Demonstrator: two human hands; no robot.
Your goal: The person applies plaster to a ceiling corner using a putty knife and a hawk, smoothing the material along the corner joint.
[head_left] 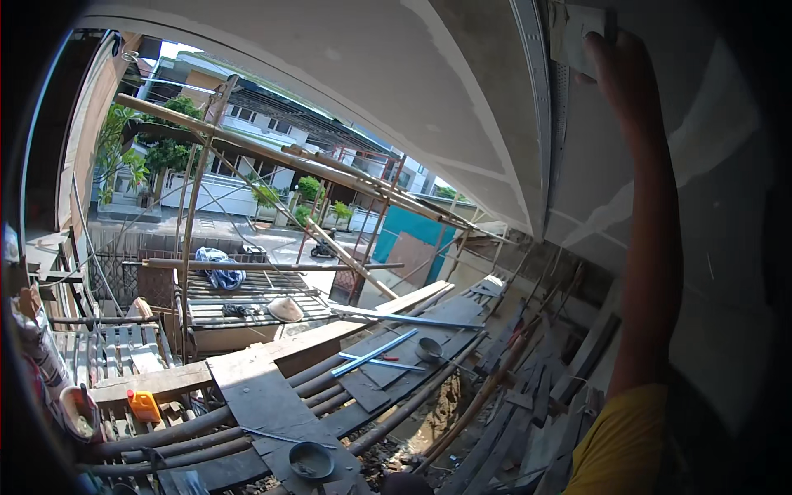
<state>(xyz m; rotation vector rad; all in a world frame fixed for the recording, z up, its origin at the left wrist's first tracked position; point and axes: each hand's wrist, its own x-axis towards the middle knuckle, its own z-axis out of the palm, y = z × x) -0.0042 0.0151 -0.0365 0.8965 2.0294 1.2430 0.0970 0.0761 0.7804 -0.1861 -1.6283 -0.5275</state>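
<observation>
My right hand (619, 78) is raised at the top right, its fingers closed round a flat pale tool (580, 33), perhaps a scraper, held up at the ceiling. The tool is beside a perforated metal strip (561, 103) along a seam between grey ceiling panels (445, 99). My bare forearm and yellow sleeve (619, 441) rise from the lower right. My left hand does not show.
Below are plank walkways (247, 384) on bamboo poles, with two bowls (312, 459) (429, 351), metal channels (375, 353), a yellow jerrycan (144, 406) and gaps between timbers. Bamboo scaffolding (210, 124) crosses the open side, beyond which are a street and houses.
</observation>
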